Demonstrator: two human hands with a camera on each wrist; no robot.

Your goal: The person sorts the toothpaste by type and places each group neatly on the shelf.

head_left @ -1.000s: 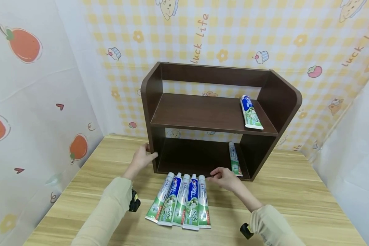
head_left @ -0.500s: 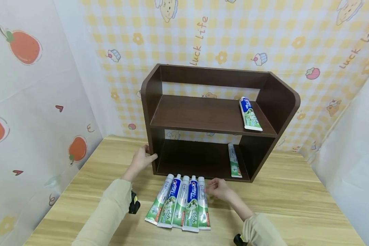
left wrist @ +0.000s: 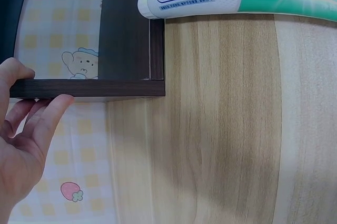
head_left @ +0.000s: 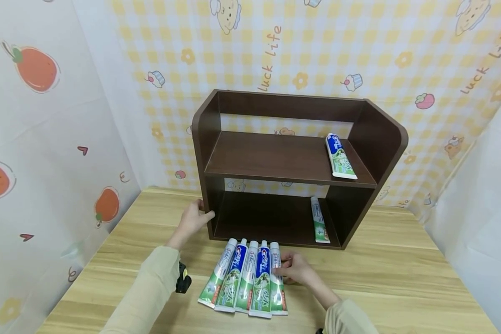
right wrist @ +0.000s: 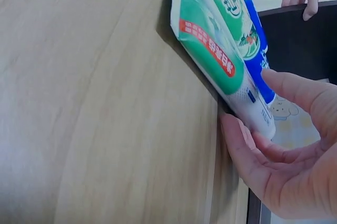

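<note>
"Fingers of the right hand: what do they hold?"

"They bracket the cap half of a baking-soda toothpaste tube, thumb across its upper face, fingertips at its right side. Whether they pinch it, I cannot tell."

"And what is new?"

"The right hand has drawn back from the front edge of the dark-brown two-tier shelf to the tube within the past second. The left hand stays put, gripping the shelf's left side panel between thumb and fingers."

"Meaning?"

"A grasp at its start, by my reading: the tube lies flat on the wooden table, rightmost in a fan of five, just beside a Crest tube."

"Pointing which way?"

"Cap toward the shelf, crimped end toward the person. Its long axis runs nearly front to back, the crimped end edging rightward."

"Beyond it?"

"One Crest tube lies on the upper tier and one baking-soda tube on the lower, both caps toward the checked backdrop."
</note>
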